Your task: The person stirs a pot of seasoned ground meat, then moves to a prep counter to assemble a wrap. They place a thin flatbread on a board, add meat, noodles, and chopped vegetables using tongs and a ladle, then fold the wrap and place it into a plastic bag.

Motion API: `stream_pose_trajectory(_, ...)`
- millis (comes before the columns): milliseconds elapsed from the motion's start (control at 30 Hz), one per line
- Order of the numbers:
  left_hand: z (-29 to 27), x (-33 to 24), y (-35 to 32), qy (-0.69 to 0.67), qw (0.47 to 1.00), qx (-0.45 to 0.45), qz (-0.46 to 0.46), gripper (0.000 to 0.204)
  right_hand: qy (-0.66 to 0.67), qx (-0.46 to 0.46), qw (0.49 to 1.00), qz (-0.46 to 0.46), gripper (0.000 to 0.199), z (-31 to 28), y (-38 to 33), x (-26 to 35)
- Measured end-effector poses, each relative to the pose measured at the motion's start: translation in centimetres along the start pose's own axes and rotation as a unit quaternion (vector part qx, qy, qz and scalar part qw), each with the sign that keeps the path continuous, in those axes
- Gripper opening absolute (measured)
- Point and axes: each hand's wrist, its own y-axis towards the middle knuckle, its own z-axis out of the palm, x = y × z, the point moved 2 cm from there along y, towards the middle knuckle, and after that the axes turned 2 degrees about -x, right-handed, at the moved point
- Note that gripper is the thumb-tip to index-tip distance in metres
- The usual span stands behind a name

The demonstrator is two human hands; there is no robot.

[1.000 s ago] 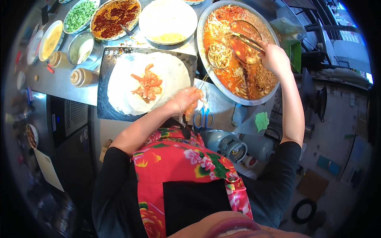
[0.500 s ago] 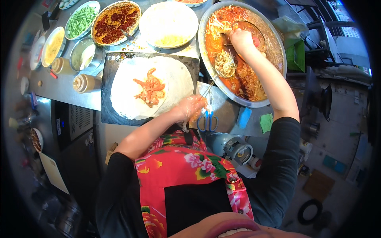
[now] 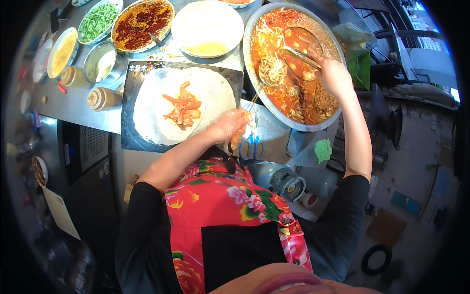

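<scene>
My right hand (image 3: 335,77) is closed on metal tongs (image 3: 302,56) over the right part of a large metal basin (image 3: 258,93) of red, oily broth and shredded food. A dark curved rim (image 3: 313,35) shows in the broth. My left hand (image 3: 232,126) is closed on a thin stick-like handle (image 3: 253,104), which reaches the basin's near-left rim towards a pale clump of food (image 3: 271,72); its far end I cannot make out. Beside that hand, a pale round flatbread (image 3: 152,115) topped with reddish-orange strips (image 3: 183,107) lies on a dark board (image 3: 129,138).
Blue-handled scissors (image 3: 251,148) lie near the counter's front edge, with a green cloth (image 3: 323,151) further right. Behind the board stand a white bowl (image 3: 208,24), a chili dish (image 3: 142,24) and a green-vegetable dish (image 3: 100,22). Squeeze bottles (image 3: 104,99) stand left; gas cylinders (image 3: 289,182) below.
My right hand has moved right and nearer to me from over the basin's middle, and the tongs now show clearly. The left hand keeps its place by the flatbread; the view has shifted slightly.
</scene>
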Motion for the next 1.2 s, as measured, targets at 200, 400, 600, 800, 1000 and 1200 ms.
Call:
stream_pose_trajectory(200, -0.3, -0.4, 1.1, -0.003, 1.0, 0.012, 0.004, 0.02, 0.104, 0.119, 0.987, -0.031, 0.056, -0.7, -1.2, -1.5)
stream_pose_trajectory(400, 0.2, -0.2, 0.1, -0.02, 0.998, 0.045, -0.037, 0.023, -0.102, -0.03, 0.994, -0.016, 0.039, 1.4, 5.3, 0.4)
stream_pose_trajectory(600, 1.7, -0.1, -1.8, 0.01, 0.998, 0.043, -0.036, 0.022, -0.058, -0.041, 0.994, -0.083, 0.037, 8.5, 12.4, 3.0)
stream_pose_trajectory(800, 2.0, 0.3, -2.3, -0.013, 0.998, 0.055, -0.027, 0.02, 0.086, -0.028, 0.993, -0.071, 0.046, 9.7, 10.9, 0.2)
stream_pose_trajectory(1000, 0.8, 0.5, -0.7, -0.01, 0.999, 0.03, -0.019, 0.018, 0.114, -0.05, 0.992, -0.014, 0.047, 2.9, 2.9, -1.9)
stream_pose_trajectory(1200, -0.4, -0.1, -0.3, -0.001, 0.999, 0.034, -0.005, 0.017, 0.113, 0.048, 0.992, -0.002, 0.051, 1.3, -4.3, -2.0)
